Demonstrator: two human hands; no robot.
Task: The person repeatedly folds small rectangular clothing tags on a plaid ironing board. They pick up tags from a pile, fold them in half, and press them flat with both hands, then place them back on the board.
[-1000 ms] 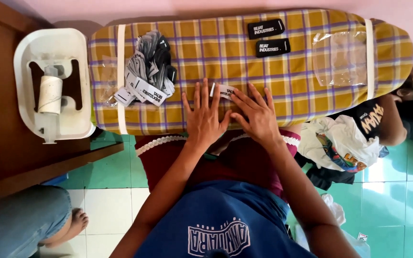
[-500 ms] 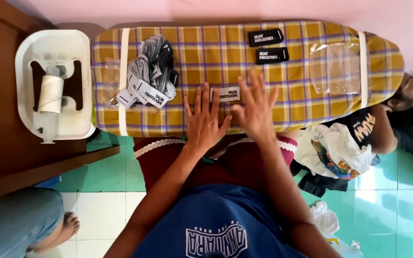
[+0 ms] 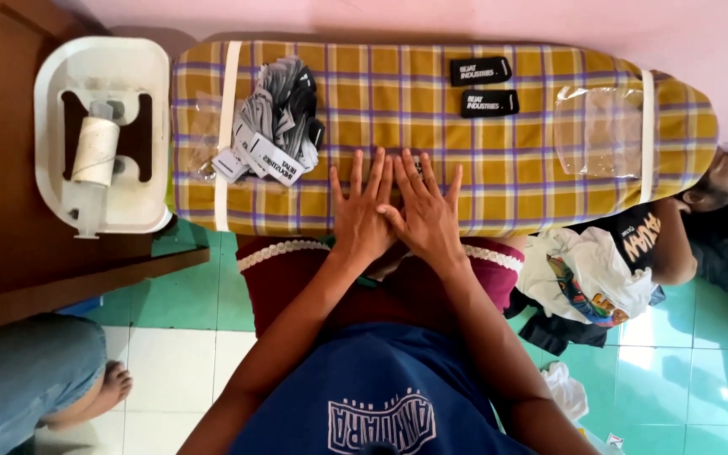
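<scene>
Pressing flat, your left hand (image 3: 362, 217) and right hand (image 3: 428, 217) have drawn together, open-palmed, gripping nothing, over the small label on the yellow plaid ironing board (image 3: 549, 160).

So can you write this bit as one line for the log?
left hand: flat on ironing board | right hand: flat beside it, touching | label pile: left | two black labels: far edge

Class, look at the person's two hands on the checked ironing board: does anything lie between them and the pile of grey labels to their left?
Nothing visible does. Between the left hand, the right hand beside it, and the pile of grey labels, only bare checked ironing board shows.
</scene>
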